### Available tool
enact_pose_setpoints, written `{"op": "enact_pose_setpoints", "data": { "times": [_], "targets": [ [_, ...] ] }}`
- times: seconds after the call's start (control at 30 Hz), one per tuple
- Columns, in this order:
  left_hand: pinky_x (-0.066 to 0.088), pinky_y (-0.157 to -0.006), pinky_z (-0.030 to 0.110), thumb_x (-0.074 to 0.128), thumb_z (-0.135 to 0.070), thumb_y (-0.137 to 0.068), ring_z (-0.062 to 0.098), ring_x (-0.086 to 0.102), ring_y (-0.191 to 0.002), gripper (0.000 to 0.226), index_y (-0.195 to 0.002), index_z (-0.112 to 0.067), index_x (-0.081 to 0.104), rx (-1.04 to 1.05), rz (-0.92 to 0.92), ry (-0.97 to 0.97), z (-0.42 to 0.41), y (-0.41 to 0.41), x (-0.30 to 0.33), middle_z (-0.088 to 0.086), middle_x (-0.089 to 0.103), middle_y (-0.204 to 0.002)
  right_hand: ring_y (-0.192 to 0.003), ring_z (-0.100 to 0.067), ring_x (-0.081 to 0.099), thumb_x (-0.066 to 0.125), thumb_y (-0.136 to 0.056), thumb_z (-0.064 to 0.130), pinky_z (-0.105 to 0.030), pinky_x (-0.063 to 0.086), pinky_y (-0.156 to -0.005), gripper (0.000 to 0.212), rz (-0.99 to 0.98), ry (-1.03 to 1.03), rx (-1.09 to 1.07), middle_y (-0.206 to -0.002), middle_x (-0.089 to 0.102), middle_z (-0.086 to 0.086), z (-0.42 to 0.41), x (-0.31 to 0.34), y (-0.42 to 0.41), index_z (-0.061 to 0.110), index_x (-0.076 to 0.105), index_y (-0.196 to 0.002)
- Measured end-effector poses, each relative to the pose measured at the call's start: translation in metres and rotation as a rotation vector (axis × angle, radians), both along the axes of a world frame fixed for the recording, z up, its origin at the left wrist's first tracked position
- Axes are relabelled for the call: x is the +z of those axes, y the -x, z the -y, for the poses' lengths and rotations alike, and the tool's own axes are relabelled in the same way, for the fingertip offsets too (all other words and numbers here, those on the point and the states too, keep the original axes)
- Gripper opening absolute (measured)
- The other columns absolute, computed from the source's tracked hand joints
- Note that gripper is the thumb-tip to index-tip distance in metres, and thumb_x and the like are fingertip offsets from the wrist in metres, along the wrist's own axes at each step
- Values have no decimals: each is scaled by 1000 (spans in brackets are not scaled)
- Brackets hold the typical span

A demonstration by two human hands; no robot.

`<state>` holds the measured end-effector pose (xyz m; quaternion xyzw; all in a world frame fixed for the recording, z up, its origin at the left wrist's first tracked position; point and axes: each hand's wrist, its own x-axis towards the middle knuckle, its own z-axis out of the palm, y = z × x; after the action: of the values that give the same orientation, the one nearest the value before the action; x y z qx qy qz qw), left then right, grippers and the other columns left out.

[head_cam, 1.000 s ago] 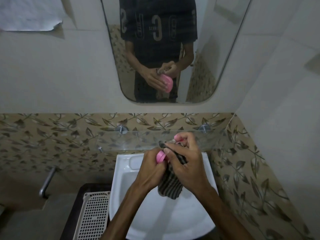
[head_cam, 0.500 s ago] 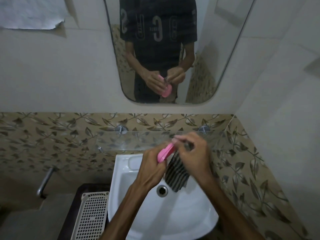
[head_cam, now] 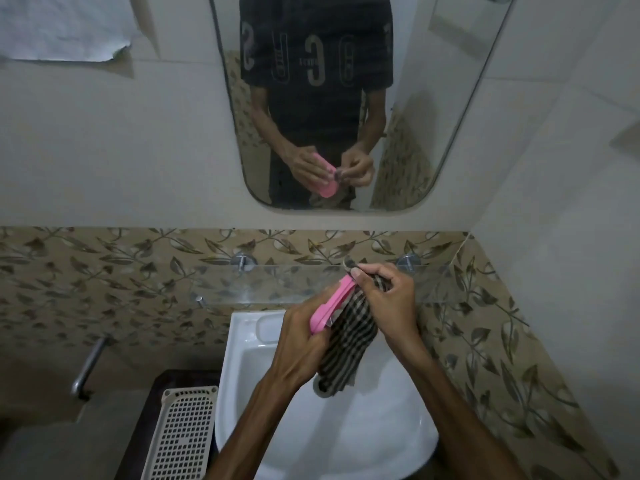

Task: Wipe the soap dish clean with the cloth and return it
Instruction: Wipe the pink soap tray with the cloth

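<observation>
I see both hands raised over the sink, just in front of the glass shelf. Left hand: grip clenched round the lower end of the pink soap dish, fingers wrapped underneath, dish tilted up on edge with its top end toward the shelf. Right hand: grip pinching the striped cloth at its top, fingertips right at the dish's upper end. Cloth touches the dish's right side and hangs down from the right hand over the basin; its lower end covers what is probably the drain, can't confirm. Both forearms come in from the bottom edge of the view and converge above the basin.

Room: white sink against a wall with a band of leaf-pattern tile, plain pale tile above. Glass shelf on two round metal mounts runs along the back edge of the sink. Mirror above it shows a person in a dark printed shirt holding the same dish and cloth. Metal grab bar on the wall left of the sink.

Containers: white perforated basket just beside the sink's left edge; I can't see its contents. Moulded soap recess at the sink's back left corner.
</observation>
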<state>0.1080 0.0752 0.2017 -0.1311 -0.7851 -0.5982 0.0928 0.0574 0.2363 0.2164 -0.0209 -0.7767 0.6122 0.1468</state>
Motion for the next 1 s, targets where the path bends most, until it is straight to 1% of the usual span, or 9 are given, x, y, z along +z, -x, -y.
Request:
{"op": "enact_pose_setpoints", "data": {
  "times": [0.1,0.2,0.27,0.33,0.43,0.57,0.7,0.87,1.0],
  "targets": [
    [49,-103,15,55,-21,-83,1,63,-128,65,-140,-51,59,-35,-61,-32,2,-1,3,-27,68,-135,-89,-19,73,70,-96,14,-28,61,-79,11,252,366,200,-93,79,-5,-6,-6,8,18,80,-91],
    [44,-114,25,56,2,-73,11,52,-143,78,-145,-28,60,-35,-117,21,7,2,-1,-9,62,-148,-87,-24,72,60,-100,15,-32,62,-78,12,493,772,415,-96,75,-13,-12,-7,10,9,70,-101],
    [50,-102,22,57,16,-67,11,53,-136,87,-143,-27,61,-35,-105,83,6,1,-2,-6,55,-146,-81,-23,70,61,-97,17,-33,61,-76,11,514,871,465,-92,71,-13,-12,-7,10,8,65,-102],
    [51,-78,12,62,13,-70,8,57,-118,91,-139,-45,54,-50,17,84,8,-2,-1,-8,47,-138,-80,-23,69,65,-93,19,-34,60,-77,13,480,888,468,-93,68,-13,-9,-6,9,8,67,-100],
    [55,-73,13,73,-23,-72,-3,60,-112,78,-136,-55,44,-235,280,26,22,-3,3,-12,51,-135,-86,-29,67,72,-90,18,-43,57,-88,15,410,771,455,-99,66,-19,-13,1,7,10,72,-103],
    [55,-77,17,72,-32,-80,-2,65,-106,60,-133,-51,51,-269,476,51,29,11,14,-13,63,-126,-90,-15,70,77,-88,26,-28,59,-80,9,204,366,437,-98,74,1,-3,16,-11,26,76,-97],
    [54,-66,19,64,-18,-90,9,69,-80,17,-99,-30,72,-103,353,-45,10,12,14,-7,75,-88,-114,-8,65,71,-89,32,-14,47,-98,10,-181,-110,362,-114,68,11,21,18,-38,31,74,-98],
    [54,-65,30,55,-20,-88,5,65,-71,24,-83,-37,71,29,242,-46,1,3,-3,-7,73,-77,-104,-4,60,80,-87,14,-18,51,-92,14,-278,-294,270,-108,62,0,21,19,-53,12,80,-101],
    [56,-75,26,59,-28,-90,-2,65,-77,28,-87,-55,66,99,192,26,3,2,-7,-21,70,-81,-96,-1,61,77,-88,17,-13,50,-85,15,-364,-324,343,-101,66,4,25,13,-65,16,80,-102]
  ]
}}
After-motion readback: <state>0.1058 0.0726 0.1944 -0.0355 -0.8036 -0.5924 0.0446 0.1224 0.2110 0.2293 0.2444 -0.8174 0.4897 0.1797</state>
